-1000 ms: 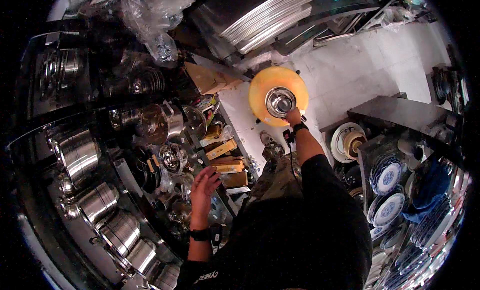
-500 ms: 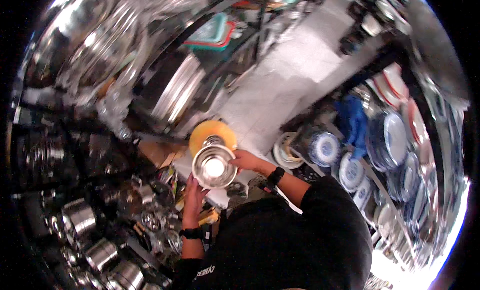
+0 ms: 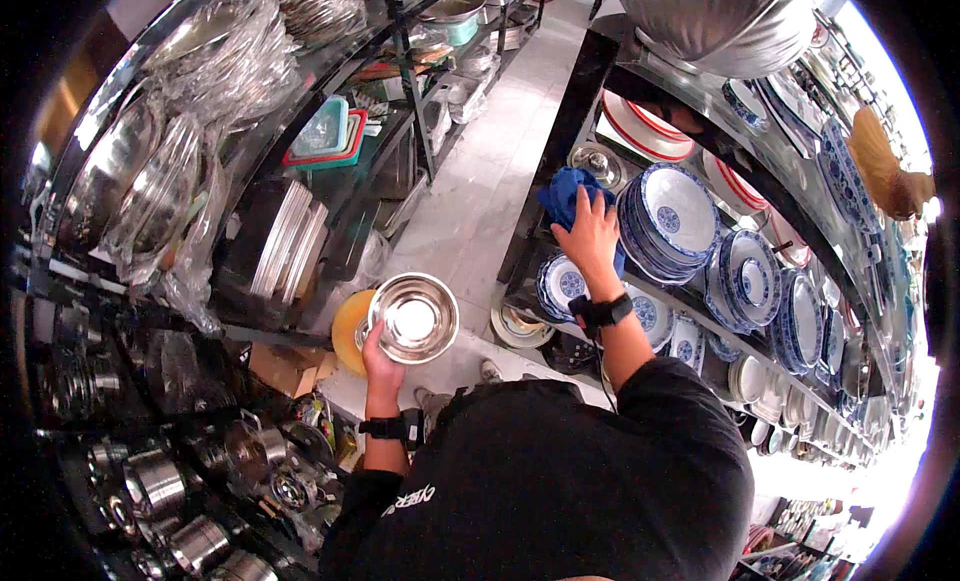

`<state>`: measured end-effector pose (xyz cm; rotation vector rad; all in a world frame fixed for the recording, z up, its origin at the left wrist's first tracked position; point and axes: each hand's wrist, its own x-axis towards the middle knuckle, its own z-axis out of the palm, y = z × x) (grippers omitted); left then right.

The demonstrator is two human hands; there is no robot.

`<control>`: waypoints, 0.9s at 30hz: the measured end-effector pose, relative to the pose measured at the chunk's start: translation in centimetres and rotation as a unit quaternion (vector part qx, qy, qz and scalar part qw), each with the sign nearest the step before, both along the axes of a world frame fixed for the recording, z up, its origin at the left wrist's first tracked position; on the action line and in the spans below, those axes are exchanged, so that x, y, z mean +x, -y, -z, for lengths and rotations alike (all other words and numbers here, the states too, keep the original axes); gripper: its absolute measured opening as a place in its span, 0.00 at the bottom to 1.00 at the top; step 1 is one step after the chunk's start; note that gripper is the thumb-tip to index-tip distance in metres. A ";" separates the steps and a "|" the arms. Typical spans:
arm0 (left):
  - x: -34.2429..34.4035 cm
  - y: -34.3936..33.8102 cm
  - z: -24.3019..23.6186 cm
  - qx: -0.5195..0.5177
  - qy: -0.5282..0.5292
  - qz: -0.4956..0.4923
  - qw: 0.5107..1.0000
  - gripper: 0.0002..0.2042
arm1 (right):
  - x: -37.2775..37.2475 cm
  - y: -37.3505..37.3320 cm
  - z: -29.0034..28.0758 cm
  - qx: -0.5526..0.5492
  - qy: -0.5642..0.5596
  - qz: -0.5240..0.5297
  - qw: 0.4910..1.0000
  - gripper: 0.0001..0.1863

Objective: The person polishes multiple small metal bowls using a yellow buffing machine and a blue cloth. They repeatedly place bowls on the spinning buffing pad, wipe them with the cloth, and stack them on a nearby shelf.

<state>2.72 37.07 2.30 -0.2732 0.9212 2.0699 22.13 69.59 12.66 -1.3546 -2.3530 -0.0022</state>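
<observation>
My left hand [image 3: 381,359] grips the rim of a shiny steel bowl [image 3: 413,318], its mouth turned up toward me. Below and partly hidden by the bowl is a round yellow thing [image 3: 347,333], which looks like a stool seat. On the right, my right hand [image 3: 592,229] reaches over a crumpled blue cloth [image 3: 563,197] on the shelf. Its fingers are stretched and apart, with the tips at the cloth; whether they touch it I cannot tell. Blue-and-white plates [image 3: 678,216] are stacked right beside that hand.
Shelving on the left carries plastic-wrapped metalware [image 3: 165,196], a stack of flat trays [image 3: 288,243] and steel pots [image 3: 155,484]. A cardboard box [image 3: 288,369] sits low at the left. A pale tiled aisle [image 3: 470,196] runs between the shelves. Red-rimmed dishes [image 3: 640,131] stand farther right.
My right hand has let go of the bowl and moved right to the blue cloth. The bowl stays in my left hand. The view has turned toward the right shelf.
</observation>
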 end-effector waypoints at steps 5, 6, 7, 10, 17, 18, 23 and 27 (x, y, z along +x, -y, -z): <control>1.7 -0.1 -1.6 0.011 -0.047 0.008 0.999 0.22 | 0.5 -3.7 4.4 -0.107 0.009 0.099 0.989 0.44; 1.8 -0.1 -2.1 0.006 -0.057 0.002 0.998 0.22 | 1.0 -5.0 5.2 -0.118 -0.008 0.094 0.989 0.43; 2.1 0.5 -2.6 -0.002 -0.065 -0.008 0.998 0.22 | 1.0 -4.9 5.0 -0.133 -0.021 0.084 0.987 0.43; 1.7 2.0 -3.0 -0.025 -0.063 -0.022 0.997 0.22 | 0.7 -3.7 3.9 -0.141 -0.093 0.036 0.985 0.35; 0.4 2.8 -5.3 -0.076 -0.188 -0.040 0.978 0.24 | -5.6 9.1 -3.3 -0.167 -0.192 -0.344 0.904 0.20; -0.4 3.3 -4.8 -0.089 -0.203 -0.060 0.973 0.26 | -7.3 12.2 -5.9 -0.203 -0.137 -0.415 0.876 0.22; -1.7 2.4 -9.2 -0.214 -0.370 -0.090 0.899 0.31 | -13.7 21.1 -2.2 -0.192 -0.193 -0.522 0.808 0.35; -2.8 6.1 -12.3 -0.284 -0.456 -0.099 0.838 0.29 | -15.8 25.2 -2.5 -0.119 -0.180 -0.611 0.762 0.30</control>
